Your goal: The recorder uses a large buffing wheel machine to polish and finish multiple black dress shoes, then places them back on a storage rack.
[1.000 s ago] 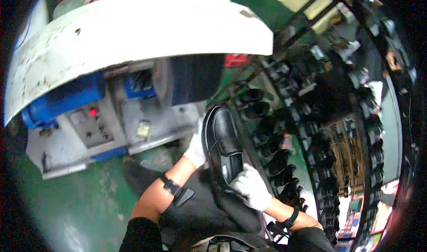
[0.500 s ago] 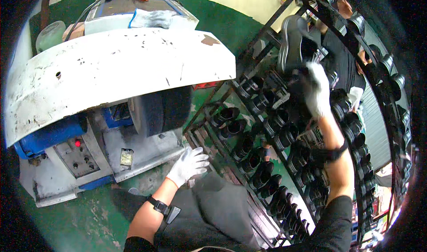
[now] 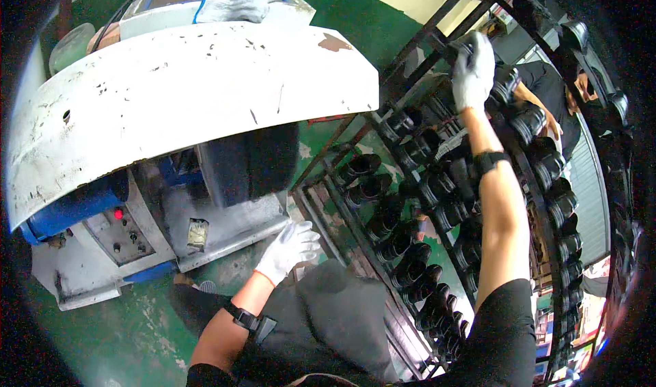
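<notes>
Black shoes (image 3: 529, 122) are being held in rows by the rack (image 3: 430, 30) at the right. Its upper part is being reached by the right hand (image 3: 474, 73), white-gloved, fingers bent at a dark shape; whether a shoe is being gripped, or how far the hand is opened, cannot be told. The left hand (image 3: 290, 252), also gloved, is being held above the lap (image 3: 345, 312), loosely open, nothing being grasped. Leftward, a dark wheel (image 3: 253, 165) is being overhung by a white hood (image 3: 205, 79).
</notes>
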`<action>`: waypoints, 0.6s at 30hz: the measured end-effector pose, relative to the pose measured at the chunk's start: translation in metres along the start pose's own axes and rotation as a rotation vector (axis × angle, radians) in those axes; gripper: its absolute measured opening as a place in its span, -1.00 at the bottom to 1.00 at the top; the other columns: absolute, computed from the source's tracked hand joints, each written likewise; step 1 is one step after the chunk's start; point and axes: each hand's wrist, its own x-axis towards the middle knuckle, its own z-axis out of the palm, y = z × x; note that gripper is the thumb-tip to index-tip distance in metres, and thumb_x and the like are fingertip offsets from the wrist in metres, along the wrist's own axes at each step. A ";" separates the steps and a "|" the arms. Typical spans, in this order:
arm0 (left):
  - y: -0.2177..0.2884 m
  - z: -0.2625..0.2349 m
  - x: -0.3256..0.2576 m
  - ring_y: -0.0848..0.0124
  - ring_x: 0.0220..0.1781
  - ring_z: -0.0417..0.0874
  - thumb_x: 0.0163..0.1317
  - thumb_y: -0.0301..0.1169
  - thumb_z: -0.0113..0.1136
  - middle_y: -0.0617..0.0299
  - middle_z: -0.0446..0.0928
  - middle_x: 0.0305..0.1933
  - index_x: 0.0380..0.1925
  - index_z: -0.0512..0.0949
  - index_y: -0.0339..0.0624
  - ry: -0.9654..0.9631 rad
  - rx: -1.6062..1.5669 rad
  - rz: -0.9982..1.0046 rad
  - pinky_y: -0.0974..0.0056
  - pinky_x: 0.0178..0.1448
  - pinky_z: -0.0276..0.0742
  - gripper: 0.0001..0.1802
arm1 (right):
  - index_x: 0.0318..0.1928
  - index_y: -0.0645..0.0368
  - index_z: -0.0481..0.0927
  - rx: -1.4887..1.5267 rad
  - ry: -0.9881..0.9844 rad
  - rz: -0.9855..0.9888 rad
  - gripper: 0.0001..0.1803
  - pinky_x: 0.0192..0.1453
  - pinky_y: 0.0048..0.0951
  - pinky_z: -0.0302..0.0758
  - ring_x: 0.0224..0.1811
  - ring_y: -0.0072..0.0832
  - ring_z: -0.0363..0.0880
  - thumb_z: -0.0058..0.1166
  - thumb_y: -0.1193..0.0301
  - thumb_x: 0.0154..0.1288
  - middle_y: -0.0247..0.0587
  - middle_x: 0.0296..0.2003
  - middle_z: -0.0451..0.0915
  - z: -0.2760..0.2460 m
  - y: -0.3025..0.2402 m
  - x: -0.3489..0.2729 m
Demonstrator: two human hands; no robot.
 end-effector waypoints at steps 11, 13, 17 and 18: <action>-0.046 -0.045 0.004 0.31 0.00 0.51 0.38 -0.41 -0.16 0.03 0.41 0.07 0.36 0.07 -0.23 -0.363 0.040 0.247 0.34 0.03 0.54 -0.44 | 0.09 0.12 0.56 0.220 -1.255 0.425 -0.59 0.10 -0.25 0.52 -0.06 -0.16 0.63 -0.11 0.20 0.35 0.02 -0.03 0.62 0.001 0.036 -0.238; -0.048 -0.075 0.042 0.54 -0.35 0.35 0.40 -0.31 -0.13 0.30 0.25 -0.31 0.04 0.25 -0.09 -0.843 -0.644 -0.174 0.47 -0.34 0.48 -0.73 | 0.18 0.43 0.42 0.449 -1.152 0.342 -0.56 0.26 -0.36 0.41 0.11 -0.20 0.54 -0.12 0.37 0.42 0.11 0.11 0.53 0.048 -0.069 -0.174; -0.033 -0.040 0.029 0.52 -0.58 0.31 0.36 0.12 -0.10 0.42 0.23 -0.51 -0.14 0.36 0.01 -0.381 -0.281 0.012 0.46 -0.55 0.36 -0.56 | 0.27 0.28 0.38 0.910 -1.103 0.561 -0.43 0.20 -0.34 0.39 0.02 -0.29 0.55 0.13 0.39 0.27 0.06 0.15 0.51 -0.010 -0.124 -0.198; -0.023 -0.012 0.019 0.50 -0.59 0.33 0.35 0.21 -0.16 0.43 0.24 -0.53 -0.12 0.38 0.01 0.081 0.046 0.059 0.45 -0.56 0.36 -0.48 | 0.27 0.15 0.41 0.787 -1.135 0.369 -0.46 0.21 -0.31 0.39 0.05 -0.22 0.52 0.03 0.31 0.29 0.09 0.15 0.48 -0.038 -0.124 -0.213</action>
